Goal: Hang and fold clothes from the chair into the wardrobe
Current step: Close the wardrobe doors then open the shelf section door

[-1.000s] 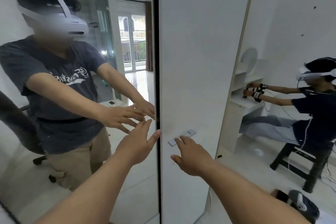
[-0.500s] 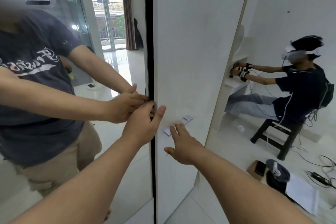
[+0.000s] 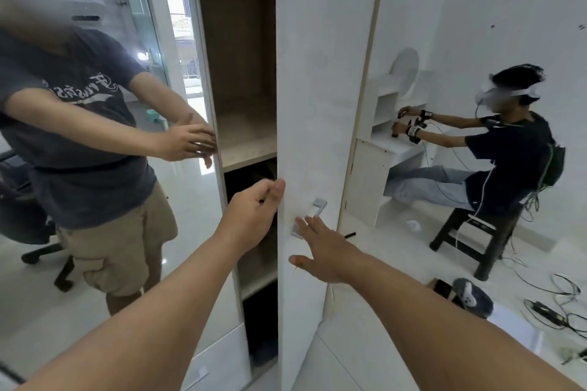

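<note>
Your left hand [image 3: 251, 216] is at the left edge of the white wardrobe door [image 3: 317, 105]; its fingers [image 3: 279, 189] are curled round that edge and hold it, with the thumb on the front face. Your right hand [image 3: 327, 251] lies flat on the front of the same door, fingers spread and straight, fingertips just beside the small metal handle [image 3: 313, 216] — it holds nothing.

The wardrobe [image 3: 241, 73] stands partly open in front of you. Between the white door and the mirrored door [image 3: 95, 168] on the left you see a narrow gap with a light wooden shelf [image 3: 247, 149] at the middle height and darker compartments below it. I cannot tell what lies in the dark compartments. No clothes show on the lit shelf.

The mirrored door shows your reflection: a grey T-shirt, beige shorts and a headset. A dark office chair [image 3: 28, 225] shows in the mirror at the left edge, behind the reflection; whether clothes lie on it I cannot tell.

On the right, well apart from the wardrobe, another person [image 3: 508, 155] sits on a dark stool [image 3: 473, 238] with a headset on, both hands on a white counter [image 3: 397, 143]. Cables [image 3: 559, 301] and a dark bag [image 3: 470, 295] lie on the floor near the stool.
</note>
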